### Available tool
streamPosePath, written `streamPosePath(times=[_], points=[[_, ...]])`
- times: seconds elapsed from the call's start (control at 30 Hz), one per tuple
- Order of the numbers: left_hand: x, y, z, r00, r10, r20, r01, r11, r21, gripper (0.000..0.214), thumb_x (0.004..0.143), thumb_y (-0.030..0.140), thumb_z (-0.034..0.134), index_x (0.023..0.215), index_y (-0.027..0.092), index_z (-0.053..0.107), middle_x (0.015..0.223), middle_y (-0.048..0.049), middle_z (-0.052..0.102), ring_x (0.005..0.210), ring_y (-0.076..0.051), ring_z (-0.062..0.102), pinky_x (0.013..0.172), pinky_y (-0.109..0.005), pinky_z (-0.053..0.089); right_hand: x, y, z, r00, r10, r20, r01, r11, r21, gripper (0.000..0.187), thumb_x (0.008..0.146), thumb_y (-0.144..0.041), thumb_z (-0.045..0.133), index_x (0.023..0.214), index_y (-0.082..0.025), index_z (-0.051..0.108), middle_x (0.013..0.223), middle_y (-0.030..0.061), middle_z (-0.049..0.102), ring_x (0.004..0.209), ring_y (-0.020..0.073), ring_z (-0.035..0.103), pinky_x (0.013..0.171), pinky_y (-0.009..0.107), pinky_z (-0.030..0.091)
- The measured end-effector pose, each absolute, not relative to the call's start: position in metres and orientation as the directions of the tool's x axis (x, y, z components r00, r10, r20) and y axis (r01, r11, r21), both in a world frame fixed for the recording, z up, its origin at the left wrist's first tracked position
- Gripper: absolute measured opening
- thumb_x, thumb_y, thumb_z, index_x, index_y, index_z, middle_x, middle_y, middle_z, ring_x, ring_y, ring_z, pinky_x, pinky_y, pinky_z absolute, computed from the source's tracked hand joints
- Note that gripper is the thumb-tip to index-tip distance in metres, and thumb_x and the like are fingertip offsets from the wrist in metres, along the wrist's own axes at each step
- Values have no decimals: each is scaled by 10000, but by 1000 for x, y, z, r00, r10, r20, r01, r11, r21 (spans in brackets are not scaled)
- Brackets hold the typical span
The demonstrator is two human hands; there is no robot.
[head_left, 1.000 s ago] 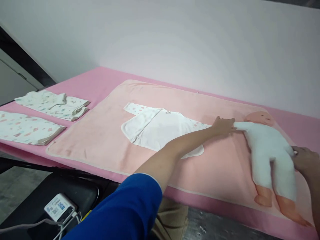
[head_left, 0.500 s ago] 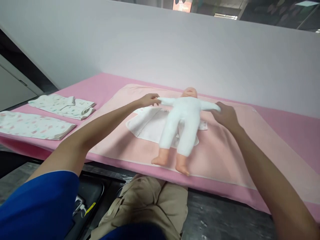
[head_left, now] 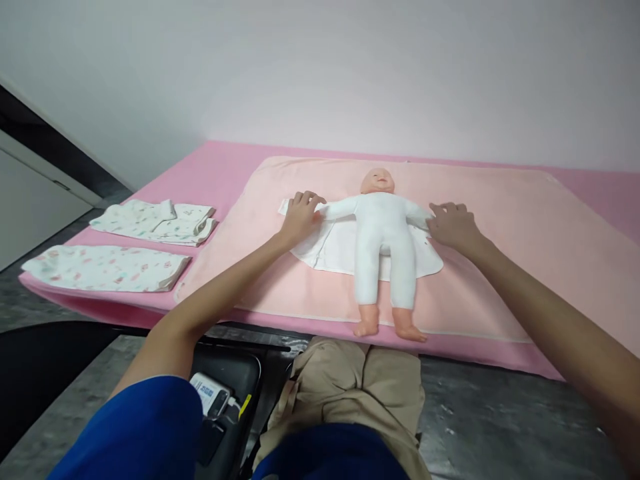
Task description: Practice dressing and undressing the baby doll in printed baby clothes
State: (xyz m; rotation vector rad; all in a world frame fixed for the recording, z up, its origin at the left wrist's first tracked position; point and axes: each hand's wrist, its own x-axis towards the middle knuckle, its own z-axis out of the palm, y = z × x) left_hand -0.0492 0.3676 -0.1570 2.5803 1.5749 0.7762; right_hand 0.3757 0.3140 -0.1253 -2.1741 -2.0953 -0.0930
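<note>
A baby doll (head_left: 383, 243) in a white bodysuit lies on its back on a small white garment (head_left: 330, 245) spread open on a pale pink blanket (head_left: 505, 233). The doll's head points to the wall and its bare feet reach the near edge. My left hand (head_left: 300, 217) is curled over the doll's outstretched arm and the garment's sleeve. My right hand (head_left: 450, 223) rests with bent fingers on the doll's other arm.
The blanket covers a pink padded table (head_left: 220, 167) against a white wall. Two folded patterned baby clothes (head_left: 155, 222) (head_left: 107, 268) lie at the table's left end. A black chair or stand with a small device (head_left: 213, 393) and cable sits below the near edge.
The doll went from the blanket's right end onto the white garment in the middle, then was straightened there. Both hands came with it and now hold its arms out to the sides.
</note>
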Motion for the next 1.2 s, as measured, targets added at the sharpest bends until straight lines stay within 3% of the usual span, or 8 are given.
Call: streamPosePath(times=[0.1,0.27,0.47,0.6,0.7,0.9,1.07,1.2], points=[[-34,348,-169,474,806,353,768,-575,281,221,1048,395,586,1168,215,631,1193,-134,715,1141,-335,621,1022,-471,465,324,315,-117,-166,941,294,963,220,-159,649,1059,-530,470,1567,-146,598,1602,271,571,1488,525,480,1184,740,411],[-25,335,-187,448,853,267,766,-520,377,207,1036,432,590,1057,235,528,1065,-98,686,1059,-321,639,982,-462,479,219,356,-115,-488,846,215,819,529,-223,657,1053,-461,583,1625,-140,554,1621,221,589,1488,444,520,1259,621,395],[-28,335,-188,442,842,308,802,-525,286,234,1052,450,551,1103,222,540,1193,-151,658,1179,-355,601,1055,-489,470,187,405,-125,-506,862,30,860,507,-63,579,1008,-497,693,1431,-102,723,1397,264,700,1313,448,590,1136,569,445],[-15,350,-179,414,877,243,862,-464,204,277,1043,454,567,1154,200,567,1284,-200,672,1244,-402,588,1009,-506,483,206,406,-122,-456,878,145,870,474,-134,525,1071,-577,555,1225,-133,790,1226,229,740,1191,415,608,1054,547,469],[3,372,-168,347,922,172,905,-377,195,298,1021,437,600,1179,186,578,1299,-217,697,1290,-418,597,1057,-521,474,223,401,-120,-396,880,262,862,454,-226,420,1028,-552,572,976,-195,787,1072,171,745,1088,384,603,974,515,491],[24,409,-160,248,967,55,929,-254,269,131,1002,323,571,971,199,597,1070,-194,755,1109,-395,709,964,-462,481,238,397,-116,-316,875,367,848,434,-305,313,915,-471,634,703,-242,662,835,120,678,928,336,570,888,481,488],[8,429,-166,188,981,44,876,-187,445,187,1003,331,575,854,234,515,947,-117,750,872,-296,682,759,-365,412,240,398,-116,-343,876,340,828,452,-331,312,902,-494,651,726,-241,696,861,122,701,961,350,579,848,471,488],[-2,441,-166,101,992,80,777,-129,617,202,1024,297,531,837,235,489,922,-58,721,831,-228,618,727,-333,376,226,403,-119,-416,878,237,830,473,-296,362,928,-565,671,817,-233,763,967,129,745,1040,371,600,909,482,498]])
